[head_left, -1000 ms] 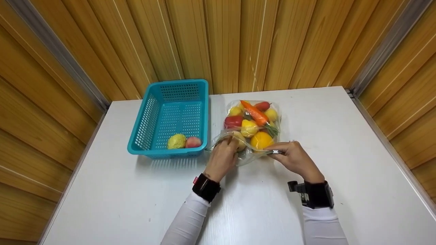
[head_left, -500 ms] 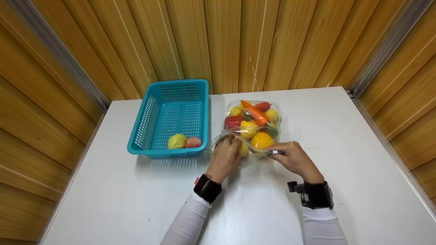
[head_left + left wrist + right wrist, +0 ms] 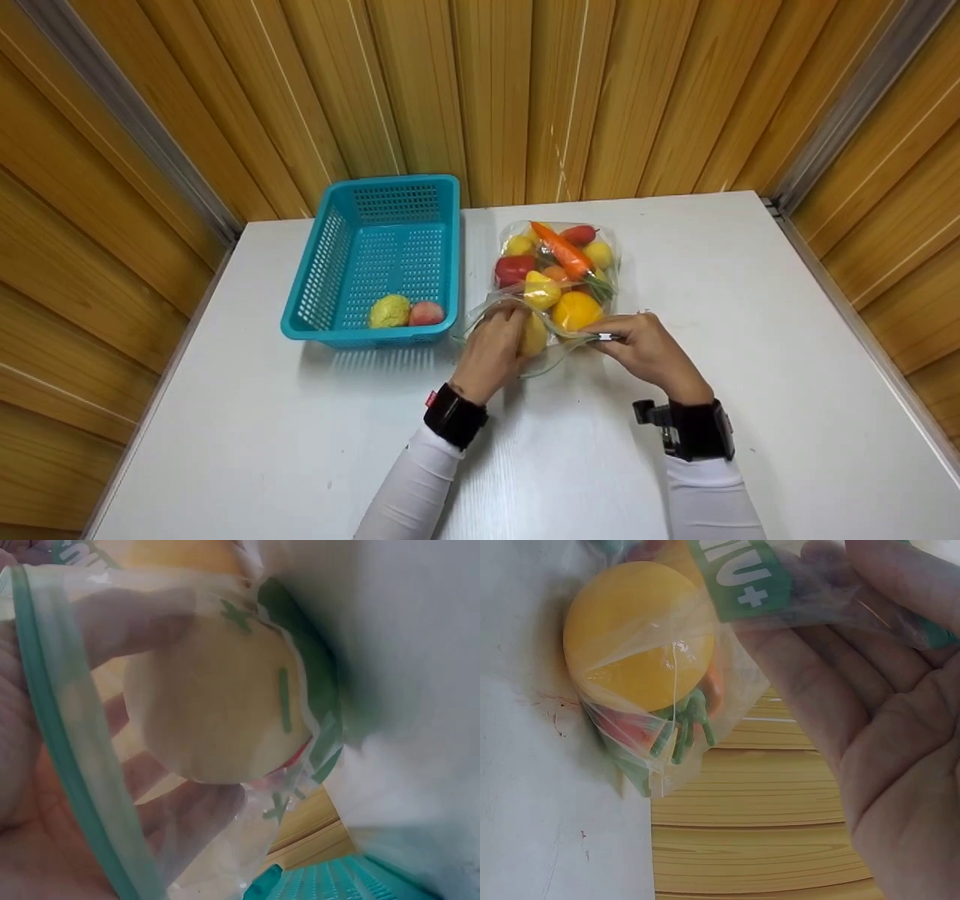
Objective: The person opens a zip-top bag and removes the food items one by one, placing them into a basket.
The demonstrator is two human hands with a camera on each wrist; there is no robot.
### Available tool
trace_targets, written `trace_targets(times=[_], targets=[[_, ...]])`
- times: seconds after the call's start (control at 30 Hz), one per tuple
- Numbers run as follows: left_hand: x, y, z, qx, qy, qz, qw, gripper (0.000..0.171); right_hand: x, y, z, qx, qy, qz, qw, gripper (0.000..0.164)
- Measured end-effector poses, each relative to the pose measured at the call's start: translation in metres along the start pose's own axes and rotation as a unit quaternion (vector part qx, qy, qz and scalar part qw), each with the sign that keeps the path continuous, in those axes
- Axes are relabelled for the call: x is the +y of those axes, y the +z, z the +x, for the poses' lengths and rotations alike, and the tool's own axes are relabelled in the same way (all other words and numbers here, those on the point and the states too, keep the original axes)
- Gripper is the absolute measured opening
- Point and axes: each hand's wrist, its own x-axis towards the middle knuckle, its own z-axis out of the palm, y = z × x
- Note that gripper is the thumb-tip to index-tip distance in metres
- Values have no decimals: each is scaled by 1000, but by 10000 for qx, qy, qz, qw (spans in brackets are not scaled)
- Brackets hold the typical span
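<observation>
A clear zip bag (image 3: 517,367) full of fruit and vegetables lies on the table, its mouth towards me. My left hand (image 3: 491,349) reaches inside. Through the film in the left wrist view, its thumb and fingers curl round a pale yellow round fruit (image 3: 217,697); the kind is unclear. My right hand (image 3: 652,352) pinches the right end of the bag's rim between thumb and fingers. Close by in the bag are an orange (image 3: 576,310), a yellow pear-shaped fruit (image 3: 541,291), a carrot (image 3: 562,250) and a red pepper-like piece (image 3: 514,270).
A teal plastic basket (image 3: 295,330) stands left of the bag. Inside it, a bumpy yellow-green fruit (image 3: 389,311) and a pink peach-like fruit (image 3: 426,313) lie at the near wall. Wood-patterned panels (image 3: 495,97) rise behind the white table (image 3: 262,442).
The pale yellow fruit has shifted towards the bag's mouth beside my left hand. The yellow pear-shaped fruit has slid slightly left and tilted. My right hand stays put on the rim.
</observation>
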Motion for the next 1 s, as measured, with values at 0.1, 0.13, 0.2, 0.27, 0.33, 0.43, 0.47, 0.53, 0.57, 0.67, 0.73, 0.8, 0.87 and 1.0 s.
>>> trace_targets(times=[0.1,0.13,0.2,0.27,0.33,0.43,0.47,0.53,0.57,0.67,0.73,0.8,0.87,1.0], targets=[[-1,0,0,35,60,168,9998,61,-1,0,0,-4,14,-44,10000,22],[-1,0,0,34,79,215,9997,62,-1,0,0,-7,15,-50,10000,22],[-1,-1,0,1,77,257,9996,62,-1,0,0,-4,20,-54,10000,22],[0,-2,0,-45,44,283,9996,62,-1,0,0,12,8,7,10000,22],[1,-4,1,-121,24,343,9993,61,-2,0,0,26,4,76,10000,22],[2,-8,2,-241,-1,384,9990,63,-3,-1,0,59,-30,123,9999,21],[3,-9,2,-274,-9,363,9990,64,-3,-1,-1,58,-11,120,9999,21],[5,-13,2,-322,-33,319,9990,65,-2,-1,-1,54,13,101,9999,21],[6,-15,1,-338,-46,302,9990,65,-2,-1,0,50,17,86,9999,21],[8,-20,1,-351,-95,229,9991,63,-2,-2,0,-2,83,109,9999,21],[10,-24,1,-346,-139,167,9992,63,-2,-2,1,-26,78,125,9999,21],[11,-28,1,-338,-174,98,9992,62,-3,-2,1,-42,82,169,9998,21],[13,-33,1,-346,-191,12,9992,62,-3,-3,0,-29,69,183,9998,21],[15,-43,-1,-309,-119,-143,9994,63,-2,-3,0,-5,86,140,9999,22]])
